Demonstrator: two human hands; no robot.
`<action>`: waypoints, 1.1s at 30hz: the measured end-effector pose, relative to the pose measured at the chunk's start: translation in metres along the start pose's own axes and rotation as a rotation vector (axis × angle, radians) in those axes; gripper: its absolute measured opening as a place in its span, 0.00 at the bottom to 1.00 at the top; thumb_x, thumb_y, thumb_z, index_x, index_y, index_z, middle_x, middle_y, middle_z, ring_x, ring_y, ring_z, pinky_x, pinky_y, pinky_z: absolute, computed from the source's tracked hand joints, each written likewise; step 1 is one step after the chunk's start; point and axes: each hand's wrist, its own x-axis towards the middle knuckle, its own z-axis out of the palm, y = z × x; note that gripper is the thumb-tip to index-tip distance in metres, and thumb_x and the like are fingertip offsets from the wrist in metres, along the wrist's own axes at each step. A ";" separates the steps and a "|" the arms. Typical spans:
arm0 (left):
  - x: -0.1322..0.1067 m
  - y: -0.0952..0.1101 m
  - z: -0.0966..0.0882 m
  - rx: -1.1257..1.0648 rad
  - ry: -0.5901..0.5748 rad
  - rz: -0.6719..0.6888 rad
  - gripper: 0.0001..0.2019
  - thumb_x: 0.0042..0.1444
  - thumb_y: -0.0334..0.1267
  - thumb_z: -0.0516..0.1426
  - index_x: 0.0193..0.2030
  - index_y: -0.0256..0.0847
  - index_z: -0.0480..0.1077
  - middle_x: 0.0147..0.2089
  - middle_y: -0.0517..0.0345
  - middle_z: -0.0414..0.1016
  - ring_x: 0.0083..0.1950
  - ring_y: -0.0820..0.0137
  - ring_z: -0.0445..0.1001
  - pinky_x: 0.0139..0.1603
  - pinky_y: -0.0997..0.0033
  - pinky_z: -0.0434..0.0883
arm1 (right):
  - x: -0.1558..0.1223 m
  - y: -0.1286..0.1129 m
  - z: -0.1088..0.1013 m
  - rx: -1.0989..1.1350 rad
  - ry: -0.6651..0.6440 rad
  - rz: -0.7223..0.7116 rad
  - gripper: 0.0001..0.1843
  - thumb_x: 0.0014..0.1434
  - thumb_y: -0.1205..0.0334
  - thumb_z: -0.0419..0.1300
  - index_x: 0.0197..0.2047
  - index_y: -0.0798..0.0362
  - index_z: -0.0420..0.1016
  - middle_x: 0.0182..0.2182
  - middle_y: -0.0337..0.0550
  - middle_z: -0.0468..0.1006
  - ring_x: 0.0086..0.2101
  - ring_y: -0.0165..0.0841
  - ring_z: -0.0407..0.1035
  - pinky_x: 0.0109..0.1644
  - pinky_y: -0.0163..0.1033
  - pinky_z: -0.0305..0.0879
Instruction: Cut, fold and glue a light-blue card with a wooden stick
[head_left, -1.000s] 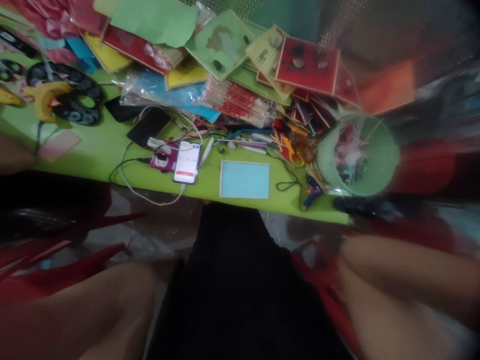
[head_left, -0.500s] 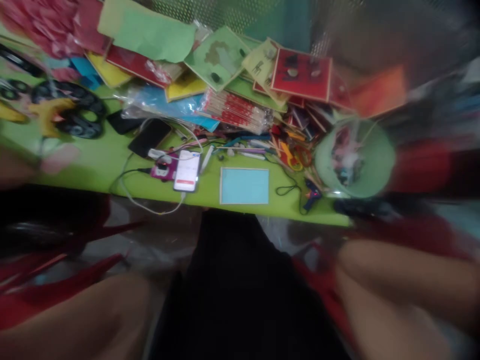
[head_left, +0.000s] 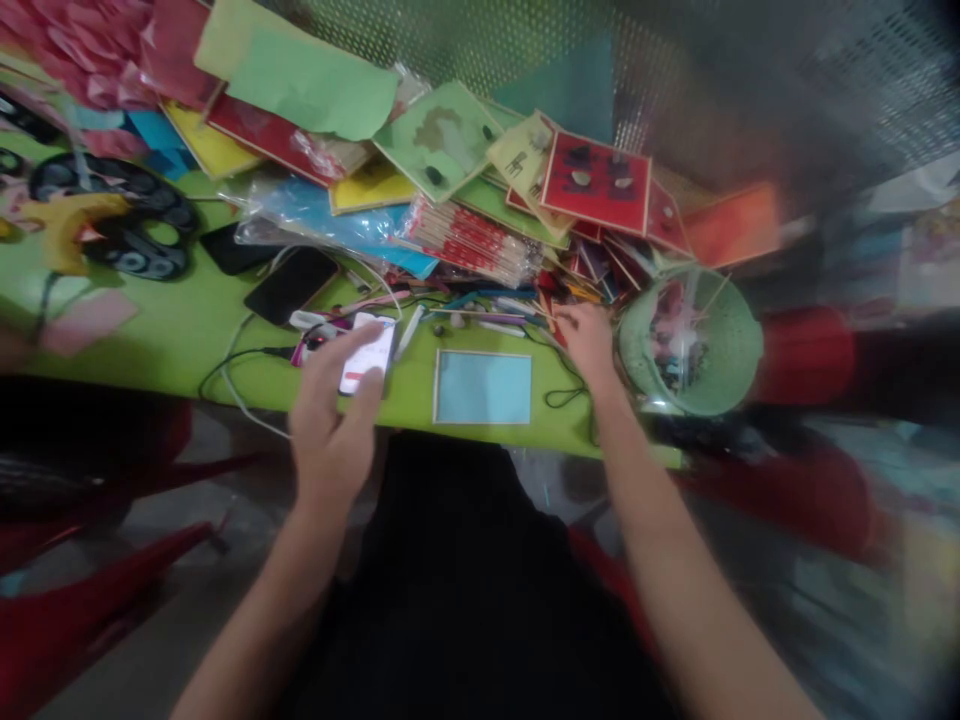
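My left hand [head_left: 334,415] is raised over the front edge of the table, thumb and fingers apart. Its fingertips overlap a lit phone [head_left: 365,362]; whether they touch the screen I cannot tell. On the right, my right hand [head_left: 587,340] reaches into a heap of pens and sticks beside the green bucket [head_left: 626,340]. Its fingers point left, slightly bent and apart, with nothing clearly held in them. The hand covers the spot where the orange-handled scissors lay. Between my hands a light blue rectangular board [head_left: 482,388] with a pale border lies flat.
Behind lie packs of wooden sticks [head_left: 472,240], a green decorated card [head_left: 439,140] and a red card [head_left: 596,182]. A dark phone [head_left: 292,285] and cables lie left of the lit phone. Farther left are a black tray [head_left: 157,250] and pink paper [head_left: 94,320].
Both hands have come up from below the table edge: the left to the lit phone, the right to the heap by the bucket. The view has shifted slightly.
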 end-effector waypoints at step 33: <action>-0.024 -0.111 0.118 0.605 -0.482 0.047 0.22 0.67 0.38 0.52 0.66 0.49 0.71 0.61 0.46 0.76 0.62 0.49 0.70 0.69 0.42 0.58 | -0.038 0.028 0.022 0.194 0.036 0.150 0.09 0.65 0.56 0.58 0.43 0.50 0.76 0.40 0.47 0.82 0.39 0.40 0.75 0.49 0.44 0.69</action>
